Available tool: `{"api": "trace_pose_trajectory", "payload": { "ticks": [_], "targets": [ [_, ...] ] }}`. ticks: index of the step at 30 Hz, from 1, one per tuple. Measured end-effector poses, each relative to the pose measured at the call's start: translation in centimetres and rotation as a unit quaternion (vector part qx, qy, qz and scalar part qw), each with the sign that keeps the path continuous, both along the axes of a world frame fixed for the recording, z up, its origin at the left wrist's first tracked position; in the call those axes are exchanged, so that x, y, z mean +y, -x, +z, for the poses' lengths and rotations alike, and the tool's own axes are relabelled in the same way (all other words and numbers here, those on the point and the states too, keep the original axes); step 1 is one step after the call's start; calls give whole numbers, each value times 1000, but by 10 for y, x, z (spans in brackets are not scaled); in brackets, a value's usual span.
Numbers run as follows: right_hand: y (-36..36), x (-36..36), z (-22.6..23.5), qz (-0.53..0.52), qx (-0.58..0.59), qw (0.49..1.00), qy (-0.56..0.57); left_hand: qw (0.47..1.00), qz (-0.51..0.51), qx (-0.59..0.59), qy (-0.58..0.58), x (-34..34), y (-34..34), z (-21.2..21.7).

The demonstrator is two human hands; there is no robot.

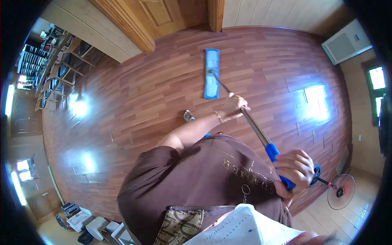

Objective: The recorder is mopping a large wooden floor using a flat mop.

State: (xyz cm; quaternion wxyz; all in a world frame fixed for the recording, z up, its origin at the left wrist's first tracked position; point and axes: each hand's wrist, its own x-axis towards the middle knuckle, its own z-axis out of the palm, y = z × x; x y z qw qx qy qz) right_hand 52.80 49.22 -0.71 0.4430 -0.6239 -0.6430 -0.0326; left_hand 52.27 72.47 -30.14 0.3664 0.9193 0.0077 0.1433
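A flat mop with a blue rectangular head (211, 83) lies on the wood floor ahead of me, its long side pointing away. Its metal pole (257, 128) slants back toward my right side and ends in a blue grip (272, 153). Partway down the pole, my left hand (237, 107) is closed around the shaft, with a bracelet on the wrist. My right hand (295, 168) wraps the blue grip near the pole's top end, slightly blurred.
Brown plank floor (155, 85) surrounds me. A wooden door (167, 18) stands ahead. Chairs (61, 73) line a counter at far left. A white appliance (347, 42) stands far right; a fan (341, 192) is at near right. Boxes and bins (98, 226) sit at near left.
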Motion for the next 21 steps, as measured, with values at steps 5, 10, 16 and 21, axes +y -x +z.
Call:
{"api": "trace_pose_trajectory", "payload": {
  "ticks": [5,10,16,21],
  "targets": [
    [-6,-55,27,-24,-154,983,-99,994,-77,-58,-46,-78,-29,14],
    [-11,-97,21,-174,-337,862,-337,984,-176,-35,-9,-114,-18,36],
    [-24,-157,40,-155,-360,868,-304,984,-177,8,-26,-122,24,54],
    [-30,-138,17,-49,-190,911,-363,992,-113,50,-9,-97,78,63]
  ]
}}
